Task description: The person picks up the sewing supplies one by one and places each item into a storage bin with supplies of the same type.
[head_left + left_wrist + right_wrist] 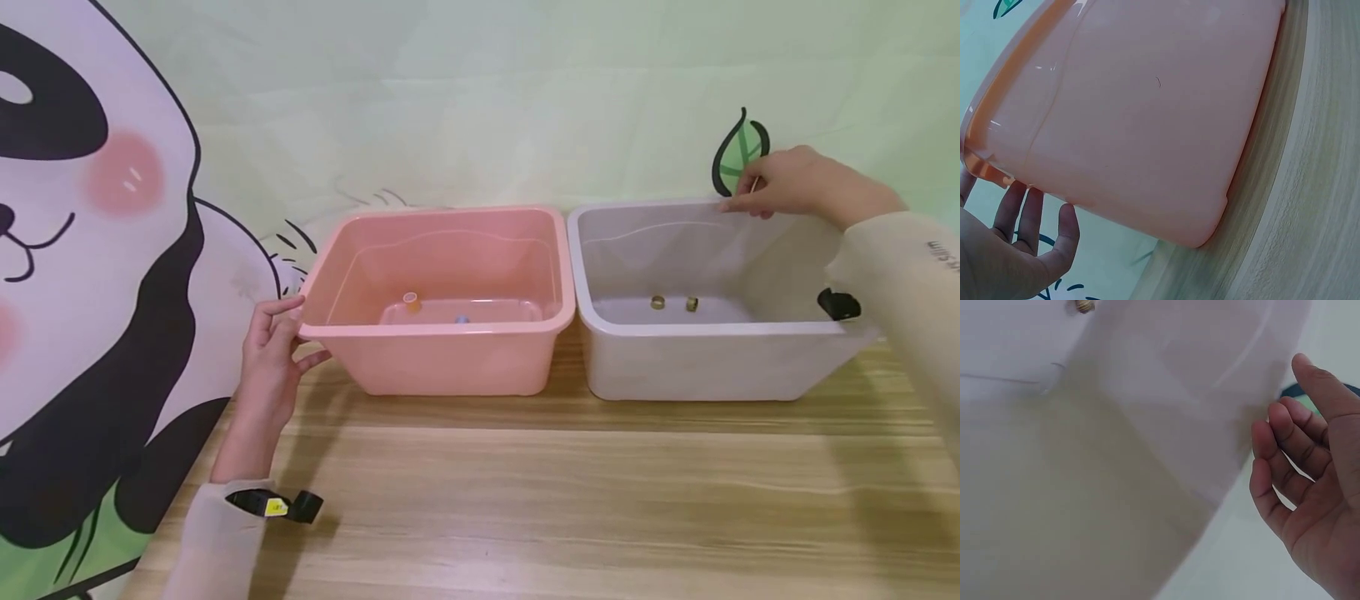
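A pink plastic bin stands on the table, with my left hand at its left end. In the left wrist view the bent fingers touch the wall just below the rim. My right hand hovers at the back rim of a light grey bin. Its palm is bare in the right wrist view, and the loosely curved fingers come right up to the rim. Inside the grey bin lie two small brass-coloured rings. A small orange piece with a white top and a blue piece sit in the pink bin.
Both bins stand side by side, rims close together, on a wood-grain table. Behind them hangs a pale green backdrop with a big panda picture at the left. Black devices are strapped at both wrists.
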Tool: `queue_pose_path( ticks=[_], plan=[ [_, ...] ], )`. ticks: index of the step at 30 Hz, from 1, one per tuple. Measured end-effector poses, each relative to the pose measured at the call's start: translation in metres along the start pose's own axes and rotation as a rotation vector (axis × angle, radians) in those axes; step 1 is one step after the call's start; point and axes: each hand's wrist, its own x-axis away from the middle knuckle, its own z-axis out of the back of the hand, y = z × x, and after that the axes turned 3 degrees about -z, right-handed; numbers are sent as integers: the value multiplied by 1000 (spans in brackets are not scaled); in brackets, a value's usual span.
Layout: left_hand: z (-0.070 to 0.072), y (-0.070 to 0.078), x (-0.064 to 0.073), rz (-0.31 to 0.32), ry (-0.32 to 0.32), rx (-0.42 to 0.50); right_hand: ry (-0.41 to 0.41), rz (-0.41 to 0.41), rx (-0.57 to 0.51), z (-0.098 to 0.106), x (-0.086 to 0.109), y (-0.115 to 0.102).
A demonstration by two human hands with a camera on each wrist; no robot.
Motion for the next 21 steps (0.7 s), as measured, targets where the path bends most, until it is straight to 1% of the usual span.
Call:
queue_pose_path(
  ticks=[4,11,16,21],
  plan=[
    [1,0,1,4,0,13,25,12,16,8,4,3],
    [1,-1,2,9,5,20,7,34,41,19,11,5],
    [0,-1,2,11,-3,17,43,63,45,22,15,4],
    [2,-1,2,4,-7,17,89,99,44,24,19,-6]
  ],
)
